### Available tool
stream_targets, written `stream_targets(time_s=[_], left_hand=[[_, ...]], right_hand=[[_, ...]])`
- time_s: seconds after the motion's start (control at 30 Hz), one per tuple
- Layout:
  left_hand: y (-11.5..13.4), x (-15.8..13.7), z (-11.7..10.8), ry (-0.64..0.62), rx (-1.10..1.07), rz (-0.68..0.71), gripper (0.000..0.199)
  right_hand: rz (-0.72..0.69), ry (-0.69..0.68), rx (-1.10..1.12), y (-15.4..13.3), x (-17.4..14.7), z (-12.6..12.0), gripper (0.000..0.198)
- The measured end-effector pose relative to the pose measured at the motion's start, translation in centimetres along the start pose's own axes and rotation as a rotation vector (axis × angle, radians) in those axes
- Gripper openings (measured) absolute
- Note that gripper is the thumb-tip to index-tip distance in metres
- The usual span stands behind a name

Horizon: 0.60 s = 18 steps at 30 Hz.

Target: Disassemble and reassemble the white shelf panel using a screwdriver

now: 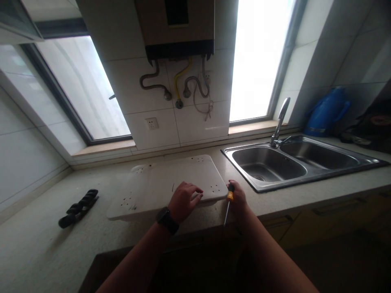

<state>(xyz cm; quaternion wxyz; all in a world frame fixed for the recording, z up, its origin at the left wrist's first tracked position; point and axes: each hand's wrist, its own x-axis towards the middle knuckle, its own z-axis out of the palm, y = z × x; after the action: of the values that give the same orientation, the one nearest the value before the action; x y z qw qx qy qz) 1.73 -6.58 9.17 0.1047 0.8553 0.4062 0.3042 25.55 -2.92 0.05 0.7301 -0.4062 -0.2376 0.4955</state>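
A white board [180,173] with rounded corners and groups of small holes near its corners lies on the countertop in front of me. My left hand [185,200], with a black watch at the wrist, is over the board's near edge. Its thumb and fingertips are drawn together, and whatever is between them is too small to tell. By the board's near right corner, my right hand [238,197] is closed around a screwdriver [230,196] with a yellow and black handle. The screwdriver's metal shaft slants down past the counter's front edge.
Black ridged pieces [80,207] stand in a row on the counter at left. To the right are a double steel sink [265,189], a faucet [276,130] and a blue jug [325,112]. A water heater [180,32] with hoses hangs on the wall above.
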Motion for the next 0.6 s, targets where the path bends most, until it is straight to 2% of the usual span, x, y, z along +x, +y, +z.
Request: stream_targets(time_s=[0.4, 0.6], left_hand=[[0.18, -0.79, -0.16, 0.012, 0.067, -0.013, 0.021], [0.46, -1.04, -0.47, -0.009, 0.176, 0.04, 0.022]], right_hand=[[0.025, 0.005, 0.019, -0.16, -0.17, 0.25, 0.025], [0.026, -0.002, 0.059, 0.13, 0.09, 0.25, 0.025]])
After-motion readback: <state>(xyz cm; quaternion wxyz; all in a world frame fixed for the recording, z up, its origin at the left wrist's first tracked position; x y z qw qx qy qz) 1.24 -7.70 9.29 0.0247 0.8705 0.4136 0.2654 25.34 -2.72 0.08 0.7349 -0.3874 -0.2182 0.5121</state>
